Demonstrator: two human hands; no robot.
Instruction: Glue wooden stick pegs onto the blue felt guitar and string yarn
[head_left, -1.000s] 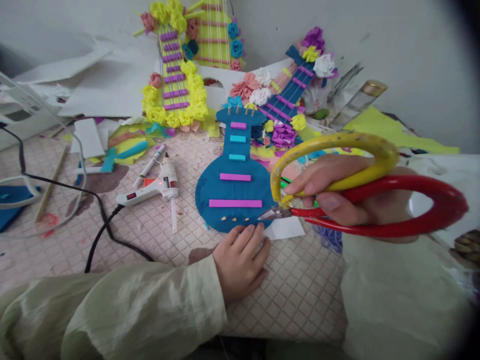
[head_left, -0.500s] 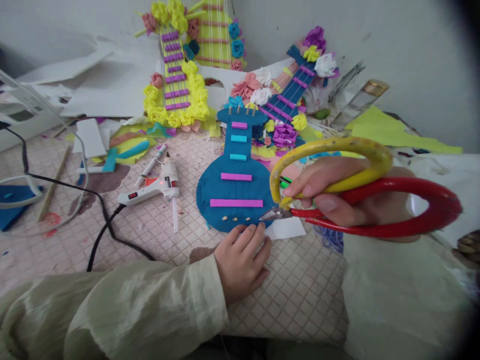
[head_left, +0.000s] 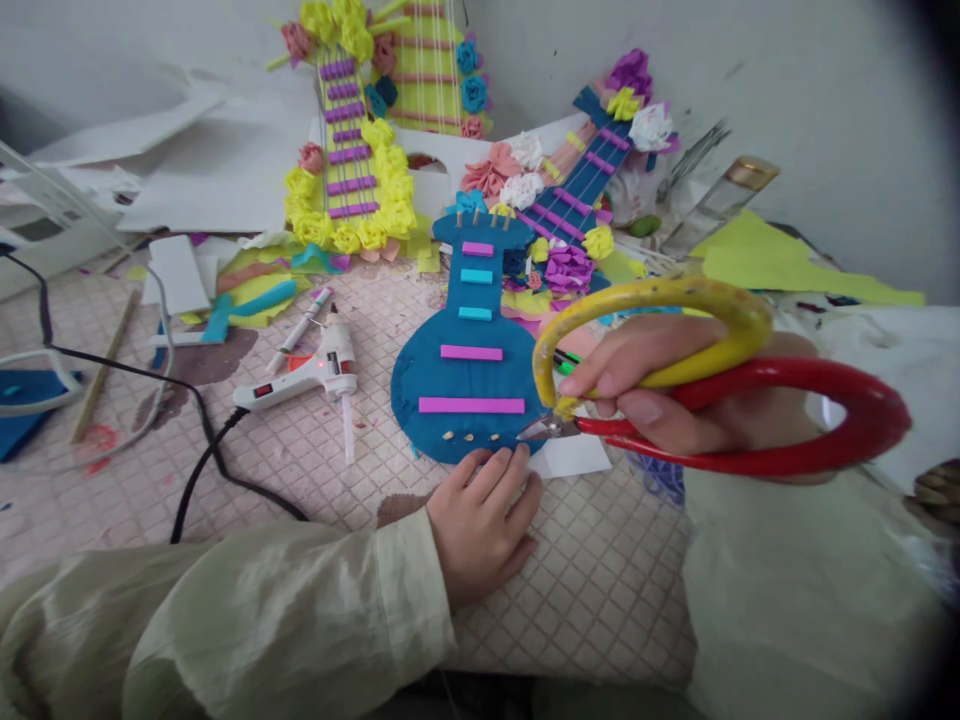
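A blue guitar-shaped piece (head_left: 469, 380) with pink and light-blue bars lies flat on the table, small pegs at its top end and pale bits near its lower edge. My left hand (head_left: 484, 525) rests palm down with its fingers spread, fingertips on the lower edge of the piece. In my right hand (head_left: 660, 385) are scissors (head_left: 817, 362) with one yellow and one red handle. Their short blade tips are over the lower right of the blue piece. A white paper scrap (head_left: 577, 457) lies beside it, below the scissors.
A glue gun (head_left: 307, 380) with a black cord (head_left: 217, 450) lies to the left. Decorated yellow (head_left: 386, 185) and blue (head_left: 581, 190) instruments lean at the back among paper scraps. A glass bottle (head_left: 724, 200) is at the back right.
The right hand and the scissors have shifted very slightly left. My left hand keeps its place on the edge of the blue piece.
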